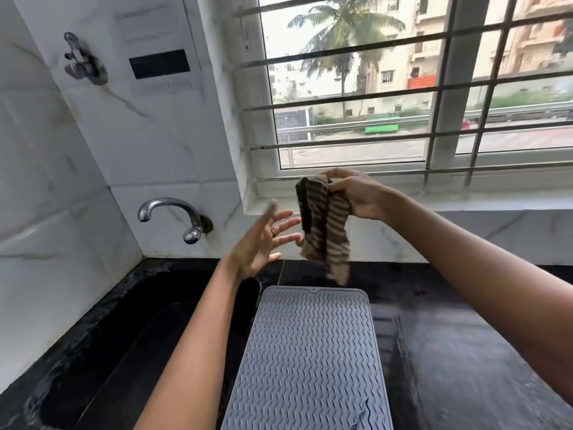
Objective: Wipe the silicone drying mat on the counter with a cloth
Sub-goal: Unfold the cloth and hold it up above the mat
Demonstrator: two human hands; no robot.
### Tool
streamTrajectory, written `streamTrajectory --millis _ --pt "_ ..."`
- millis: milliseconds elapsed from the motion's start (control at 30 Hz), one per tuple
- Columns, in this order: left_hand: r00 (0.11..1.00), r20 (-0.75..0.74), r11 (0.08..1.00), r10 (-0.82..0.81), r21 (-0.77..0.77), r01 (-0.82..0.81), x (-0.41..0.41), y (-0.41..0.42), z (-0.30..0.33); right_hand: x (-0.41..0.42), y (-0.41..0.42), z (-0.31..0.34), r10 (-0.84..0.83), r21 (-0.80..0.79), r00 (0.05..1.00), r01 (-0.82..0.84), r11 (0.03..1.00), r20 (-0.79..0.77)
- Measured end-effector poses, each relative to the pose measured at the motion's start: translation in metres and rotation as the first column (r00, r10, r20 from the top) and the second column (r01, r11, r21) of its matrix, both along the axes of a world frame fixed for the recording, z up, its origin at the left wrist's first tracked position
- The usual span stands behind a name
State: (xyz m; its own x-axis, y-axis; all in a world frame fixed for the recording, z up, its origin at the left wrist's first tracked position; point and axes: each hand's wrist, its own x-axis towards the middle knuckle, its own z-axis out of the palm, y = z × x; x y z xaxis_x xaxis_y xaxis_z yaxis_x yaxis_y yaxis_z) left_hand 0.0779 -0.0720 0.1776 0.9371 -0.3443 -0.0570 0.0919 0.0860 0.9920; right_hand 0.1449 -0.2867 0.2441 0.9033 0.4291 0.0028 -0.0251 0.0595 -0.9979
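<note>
Above the mat's point(310, 352) far end, her right hand point(356, 193) pinches the striped cloth point(324, 225) — hanging bunched — while the open left hand point(263, 240) reaches, probably to spread it.

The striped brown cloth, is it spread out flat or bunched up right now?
Bunched up. The striped brown cloth hangs in crumpled folds from the right hand, above the grey ribbed silicone mat.

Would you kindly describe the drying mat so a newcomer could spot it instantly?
Start at the barred window and drop to the black stone counter beneath. The grey rectangular silicone drying mat lies there, right of the dark sink; only it has a ridged wavy surface.
</note>
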Motion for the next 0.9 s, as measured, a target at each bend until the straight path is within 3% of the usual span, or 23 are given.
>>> streamTrajectory --millis 33,100,200,333,467,667,733,800,900 --pt "0.999 0.034 0.986 0.028 0.162 -0.033 -0.001 -0.008 0.005 -0.003 0.004 -0.001 -0.013 -0.012 1.0 0.013 1.0 0.0" --pt "0.994 0.093 0.948 0.065 0.306 -0.09 -0.001 -0.022 0.012 -0.006 0.015 0.0 -0.071 -0.039 0.997 0.072 0.997 0.015" --pt "0.95 0.201 0.916 0.238 0.28 -0.289 0.006 -0.031 0.016 -0.008 0.025 0.002 -0.215 -0.09 0.975 0.22 0.971 0.063" --pt "0.906 0.142 0.894 0.4 0.156 -0.419 0.012 -0.031 0.022 -0.007 0.025 0.002 -0.301 -0.143 0.951 0.308 0.941 0.071" --pt "0.891 0.29 0.904 0.349 0.146 -0.402 0.018 -0.031 0.029 -0.011 0.018 0.003 -0.2 -0.178 0.975 0.215 0.96 0.099" --pt "0.869 0.201 0.891 0.451 -0.047 -0.451 0.027 -0.025 0.045 -0.015 -0.003 0.014 0.078 -0.188 0.991 -0.057 0.98 0.109" --pt "0.886 0.215 0.907 0.411 -0.001 -0.421 0.03 -0.021 0.048 -0.019 -0.01 0.02 0.176 -0.408 0.969 -0.092 0.908 0.173" --pt "0.908 0.257 0.929 0.33 0.083 -0.361 0.031 -0.018 0.05 -0.024 -0.011 0.026 0.22 -0.623 0.938 -0.005 0.783 0.268" --pt "0.908 0.334 0.929 0.252 0.177 -0.324 0.032 -0.011 0.058 -0.027 -0.011 0.036 0.193 -0.698 0.909 0.135 0.703 0.37"
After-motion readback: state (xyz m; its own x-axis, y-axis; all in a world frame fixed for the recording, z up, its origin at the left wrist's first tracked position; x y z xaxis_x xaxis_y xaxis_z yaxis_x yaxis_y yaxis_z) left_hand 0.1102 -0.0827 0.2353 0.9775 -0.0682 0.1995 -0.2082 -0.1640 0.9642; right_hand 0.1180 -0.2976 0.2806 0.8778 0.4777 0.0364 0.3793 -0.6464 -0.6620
